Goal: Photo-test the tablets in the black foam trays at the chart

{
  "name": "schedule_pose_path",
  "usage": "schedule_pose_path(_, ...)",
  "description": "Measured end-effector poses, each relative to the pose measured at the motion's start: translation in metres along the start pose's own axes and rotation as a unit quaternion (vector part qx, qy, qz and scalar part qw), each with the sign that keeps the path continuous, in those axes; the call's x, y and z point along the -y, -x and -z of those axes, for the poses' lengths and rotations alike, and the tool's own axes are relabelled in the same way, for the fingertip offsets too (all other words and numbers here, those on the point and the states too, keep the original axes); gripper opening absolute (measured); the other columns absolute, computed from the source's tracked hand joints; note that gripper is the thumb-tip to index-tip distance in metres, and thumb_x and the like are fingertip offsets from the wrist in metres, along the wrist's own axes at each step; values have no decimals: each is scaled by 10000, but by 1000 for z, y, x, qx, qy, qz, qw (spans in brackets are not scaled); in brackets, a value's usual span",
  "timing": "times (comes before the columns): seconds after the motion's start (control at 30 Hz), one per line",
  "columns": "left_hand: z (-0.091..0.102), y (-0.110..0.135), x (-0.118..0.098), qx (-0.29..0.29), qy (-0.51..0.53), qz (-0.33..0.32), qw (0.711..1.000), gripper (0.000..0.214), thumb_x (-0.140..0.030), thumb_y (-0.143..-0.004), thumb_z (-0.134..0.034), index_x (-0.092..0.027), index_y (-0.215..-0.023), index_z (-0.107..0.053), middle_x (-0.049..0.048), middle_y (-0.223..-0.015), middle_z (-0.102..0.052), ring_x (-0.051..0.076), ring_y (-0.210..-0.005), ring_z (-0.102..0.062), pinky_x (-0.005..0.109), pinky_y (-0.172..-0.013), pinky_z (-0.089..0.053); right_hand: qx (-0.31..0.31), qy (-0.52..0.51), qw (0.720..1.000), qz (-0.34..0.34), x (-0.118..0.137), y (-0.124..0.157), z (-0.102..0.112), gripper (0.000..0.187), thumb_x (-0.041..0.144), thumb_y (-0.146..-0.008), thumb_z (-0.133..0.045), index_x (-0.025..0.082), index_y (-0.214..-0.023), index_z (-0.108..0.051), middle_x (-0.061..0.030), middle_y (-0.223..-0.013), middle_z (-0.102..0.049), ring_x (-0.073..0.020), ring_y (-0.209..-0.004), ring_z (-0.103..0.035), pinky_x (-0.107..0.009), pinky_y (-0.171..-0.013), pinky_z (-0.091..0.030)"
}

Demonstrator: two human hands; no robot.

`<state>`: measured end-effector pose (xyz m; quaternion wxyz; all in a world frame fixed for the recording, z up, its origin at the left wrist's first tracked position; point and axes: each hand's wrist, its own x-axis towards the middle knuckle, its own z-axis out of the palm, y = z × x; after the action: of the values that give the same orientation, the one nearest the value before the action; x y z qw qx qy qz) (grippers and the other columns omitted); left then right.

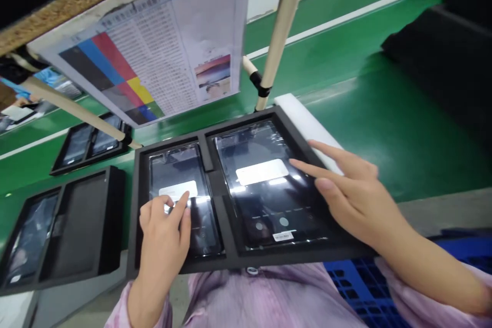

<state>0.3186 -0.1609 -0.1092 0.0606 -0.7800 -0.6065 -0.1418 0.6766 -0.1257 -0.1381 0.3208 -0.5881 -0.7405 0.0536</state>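
Black two-compartment tray (269, 258) directly before the wearer; a tablet lies in each compartment: left tablet (200, 218), right tablet (265, 197). Both screens dark, each showing a bright white box. Second tray (111, 230) at far left: one tablet (31, 236) in its left compartment, bare dark floor in the right. Farther tray (88, 161) behind carries two tablets.

Left hand (165, 233): index extended at the lower edge of the left white box, thumb just beside it, other fingers bent; grips nothing. Right hand (357, 197): index stretched to the right end of the other white box, thumb spread below; grips nothing. Cannot tell if either fingertip presses glass.

Trays matte, square-edged; screens glossy, reflecting light. Barcode label (283, 236) on right tablet. Smooth green work surface (418, 154); white block (307, 120) beside tray.
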Motion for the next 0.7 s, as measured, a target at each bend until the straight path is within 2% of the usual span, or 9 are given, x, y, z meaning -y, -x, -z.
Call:
schedule_pose_path(0.23, 3, -3, -13, 40, -19, 6, 999, 380, -263, -968, -489, -275, -1282, -703, 135, -1057, -539, 296, -983, -466, 509, -911, -419, -16, -81, 993, -79, -5, -2, 1, 599, 614, -1007, -301, 244, -1130, -755, -140, -1366, -613, -312, -1253, -597, -491, -1063, -477)
schedule_pose_path(0.33, 11, 10, 14, 26, 15, 75, 997, 397, -315, -970, -490, -279, -1317, -678, 135, -1086, -544, 311, -1046, -490, 577, -999, -388, -41, -156, 977, -139, -14, -2, 0, 590, 634, -996, -329, 237, -1158, -734, -154, -1390, -602, -307, -1293, -573, -455, -1128, -424)
schedule_pose_path(0.43, 14, 39, 59, -16, 132, 223, 966, 438, -423, -937, -546, -262, -1325, -668, 132, -1186, -564, 329, -1196, -500, 599, -1133, -299, -4, -316, 911, -264, -28, 8, -9, 528, 621, -960, -433, 286, -1307, -648, -144, -1436, -577, -315, -1322, -556, -438, -1126, -433)
schedule_pose_path(0.47, 11, 50, 71, -24, 221, 276, 935, 464, -455, -916, -581, -279, -1339, -654, 117, -1273, -569, 321, -1276, -484, 561, -1175, -273, 17, -361, 880, -309, -31, 13, -13, 519, 622, -932, -484, 303, -1312, -639, -136, -1415, -597, -319, -1313, -565, -422, -1101, -464)
schedule_pose_path(0.5, 5, 62, 80, -34, 332, 330, 883, 486, -476, -899, -611, -307, -1353, -637, 90, -1360, -566, 300, -1353, -456, 508, -1204, -256, 32, -392, 848, -357, -33, 18, -17, 500, 627, -899, -536, 314, -1270, -658, -131, -1352, -643, -325, -1276, -595, -405, -1054, -509)
schedule_pose_path(0.57, -10, 82, 88, -68, 555, 442, 701, 464, -499, -882, -632, -319, -1308, -667, 54, -1384, -617, 272, -1396, -464, 434, -1203, -293, 44, -414, 789, -451, -33, 26, -23, 403, 636, -829, -628, 312, -1052, -715, -135, -1113, -742, -335, -1091, -696, -374, -888, -604)
schedule_pose_path(0.63, -28, 95, 85, -96, 677, 516, 516, 416, -516, -890, -588, -254, -1172, -745, 88, -1212, -730, 300, -1314, -564, 445, -1147, -393, 56, -429, 743, -511, -28, 28, -25, 348, 656, -794, -654, 311, -815, -685, -135, -824, -748, -323, -829, -739, -358, -705, -635)
schedule_pose_path(0.67, -35, 97, 81, -105, 700, 536, 460, 420, -519, -896, -554, -216, -1088, -774, 109, -1090, -767, 319, -1245, -620, 464, -1107, -442, 73, -439, 734, -513, -24, 26, -24, 352, 666, -792, -647, 317, -756, -663, -132, -729, -725, -313, -750, -733, -350, -654, -632)
schedule_pose_path(0.7, -41, 98, 78, -113, 708, 547, 433, 431, -513, -900, -527, -191, -1017, -789, 119, -982, -783, 331, -1175, -664, 477, -1072, -476, 94, -449, 735, -499, -19, 23, -22, 356, 673, -795, -635, 322, -737, -658, -130, -675, -705, -304, -717, -727, -342, -634, -629)
